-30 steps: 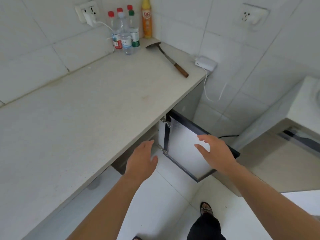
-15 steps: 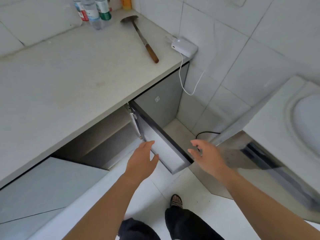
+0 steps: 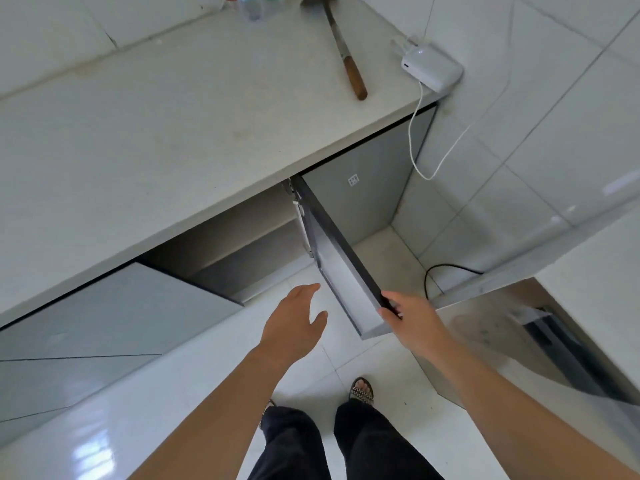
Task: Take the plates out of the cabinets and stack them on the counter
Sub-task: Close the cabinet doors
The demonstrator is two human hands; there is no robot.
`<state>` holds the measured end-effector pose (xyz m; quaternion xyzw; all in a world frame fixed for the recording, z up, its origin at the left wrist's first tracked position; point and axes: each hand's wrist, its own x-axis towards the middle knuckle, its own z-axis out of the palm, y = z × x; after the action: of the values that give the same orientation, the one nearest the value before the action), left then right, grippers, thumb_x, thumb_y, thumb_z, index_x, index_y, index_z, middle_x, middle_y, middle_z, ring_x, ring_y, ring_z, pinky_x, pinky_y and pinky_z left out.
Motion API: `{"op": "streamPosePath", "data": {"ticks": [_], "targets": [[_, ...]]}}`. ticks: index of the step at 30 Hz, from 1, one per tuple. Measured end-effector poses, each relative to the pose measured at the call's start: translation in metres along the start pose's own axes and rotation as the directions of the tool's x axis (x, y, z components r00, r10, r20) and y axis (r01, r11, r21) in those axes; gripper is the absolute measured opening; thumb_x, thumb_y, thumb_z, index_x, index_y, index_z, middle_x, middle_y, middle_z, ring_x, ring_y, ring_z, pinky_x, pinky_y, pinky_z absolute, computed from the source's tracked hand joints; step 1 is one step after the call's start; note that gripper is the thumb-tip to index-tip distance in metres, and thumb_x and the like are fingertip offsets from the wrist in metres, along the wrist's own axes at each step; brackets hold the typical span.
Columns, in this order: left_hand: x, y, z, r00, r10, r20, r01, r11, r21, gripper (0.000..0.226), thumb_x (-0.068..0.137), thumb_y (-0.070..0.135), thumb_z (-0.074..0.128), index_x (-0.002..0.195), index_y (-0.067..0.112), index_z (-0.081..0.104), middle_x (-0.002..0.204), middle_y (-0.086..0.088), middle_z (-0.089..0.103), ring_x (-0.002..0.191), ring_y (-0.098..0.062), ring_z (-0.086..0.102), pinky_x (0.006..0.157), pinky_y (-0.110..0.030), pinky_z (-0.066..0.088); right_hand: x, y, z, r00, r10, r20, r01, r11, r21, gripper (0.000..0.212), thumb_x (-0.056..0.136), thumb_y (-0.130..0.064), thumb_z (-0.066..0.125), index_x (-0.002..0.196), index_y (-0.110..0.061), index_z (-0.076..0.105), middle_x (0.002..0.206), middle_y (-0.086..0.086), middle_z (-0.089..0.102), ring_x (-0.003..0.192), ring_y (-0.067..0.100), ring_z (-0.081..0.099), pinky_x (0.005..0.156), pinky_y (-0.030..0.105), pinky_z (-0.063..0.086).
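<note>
Head view: cabinet door [image 3: 341,271] swung open under counter [image 3: 156,133]; right hand [image 3: 412,318] grips its outer edge. Left hand [image 3: 294,320] open, empty, near the opening. Plates not visible; cabinet interior [image 3: 242,244] shadowed.

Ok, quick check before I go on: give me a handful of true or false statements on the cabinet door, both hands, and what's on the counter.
1. The cabinet door under the counter stands open. True.
2. The right hand grips the outer edge of the door. True.
3. The left hand holds a plate. False: it is open and empty, reaching toward the cabinet opening.
4. A stack of plates sits on the counter. False: no plates show there; a wooden-handled spatula and a white charger lie near its far end.
5. Plates are visible inside the cabinet. False: the part of the interior in view shows none.
</note>
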<state>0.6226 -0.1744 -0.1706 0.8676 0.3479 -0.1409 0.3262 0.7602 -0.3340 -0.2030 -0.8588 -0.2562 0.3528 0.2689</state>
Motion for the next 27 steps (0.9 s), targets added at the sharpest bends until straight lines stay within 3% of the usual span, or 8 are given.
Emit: {"op": "streamPosePath", "data": {"ticks": [5,11,17,19,21,23,27], "targets": [[-0.008,-0.016,-0.006,0.999,-0.037,-0.013,0.037,0.999,-0.020,0.052,0.094,0.038,0.045,0.143,0.029,0.029,0.151,0.009,0.031,0.137,-0.013,0.034,0.110,-0.027,0.029,-0.005,-0.010,0.013,0.996,-0.058,0.060,0.061,0.997,-0.037,0.041,0.092,-0.022,0.056,0.132,-0.011,0.051,0.118,0.009,0.060,0.102,0.017,0.059,0.081,0.014,0.040],[-0.021,-0.043,-0.020,0.996,-0.091,0.001,0.091,0.994,-0.061,0.052,0.095,0.038,0.044,0.143,0.030,0.027,0.152,0.009,0.029,0.138,-0.013,0.031,0.113,-0.031,0.029,0.000,-0.034,0.037,0.970,-0.109,0.218,0.124,0.990,-0.060,0.038,0.091,-0.020,0.058,0.129,-0.014,0.055,0.121,0.003,0.062,0.105,0.011,0.060,0.093,0.021,0.046],[-0.025,-0.085,-0.041,0.995,-0.099,-0.011,0.098,0.991,-0.086,0.052,0.095,0.036,0.044,0.143,0.028,0.028,0.152,0.009,0.029,0.137,-0.012,0.032,0.111,-0.028,0.030,0.025,-0.083,0.064,0.940,-0.185,0.288,0.245,0.951,-0.188,0.036,0.088,-0.023,0.061,0.125,-0.021,0.058,0.123,-0.002,0.062,0.109,0.009,0.057,0.091,0.014,0.041],[-0.027,-0.099,-0.046,0.994,-0.109,-0.014,0.107,0.988,-0.109,0.052,0.095,0.036,0.043,0.143,0.029,0.027,0.152,0.009,0.029,0.137,-0.012,0.032,0.111,-0.027,0.030,0.035,-0.100,0.071,0.929,-0.242,0.281,0.323,0.900,-0.293,0.047,0.088,-0.023,0.061,0.134,-0.020,0.049,0.138,-0.001,0.050,0.122,0.013,0.049,0.100,0.021,0.038],[-0.029,-0.112,-0.051,0.993,-0.119,-0.006,0.117,0.985,-0.128,0.052,0.095,0.036,0.043,0.144,0.029,0.027,0.152,0.009,0.029,0.137,-0.012,0.032,0.111,-0.027,0.030,0.042,-0.116,0.078,0.920,-0.287,0.268,0.376,0.838,-0.395,0.058,0.090,-0.026,0.059,0.143,-0.021,0.036,0.153,-0.003,0.026,0.137,0.014,0.033,0.109,0.025,0.031],[-0.029,-0.124,-0.056,0.993,-0.117,0.001,0.116,0.984,-0.138,0.052,0.095,0.036,0.043,0.144,0.029,0.026,0.152,0.009,0.028,0.136,-0.012,0.033,0.111,-0.027,0.031,0.049,-0.128,0.088,0.901,-0.331,0.280,0.429,0.772,-0.469,0.060,0.092,-0.033,0.054,0.145,-0.022,0.030,0.158,-0.005,0.010,0.143,0.013,0.020,0.112,0.026,0.027],[-0.028,-0.141,-0.062,0.990,-0.139,-0.012,0.135,0.976,-0.169,0.052,0.095,0.036,0.043,0.144,0.028,0.026,0.152,0.009,0.028,0.136,-0.013,0.034,0.110,-0.027,0.032,0.065,-0.142,0.102,0.892,-0.343,0.294,0.449,0.745,-0.493,0.065,0.088,-0.043,0.056,0.144,-0.020,0.034,0.158,-0.003,0.012,0.146,0.011,0.008,0.114,0.026,0.022]]}}
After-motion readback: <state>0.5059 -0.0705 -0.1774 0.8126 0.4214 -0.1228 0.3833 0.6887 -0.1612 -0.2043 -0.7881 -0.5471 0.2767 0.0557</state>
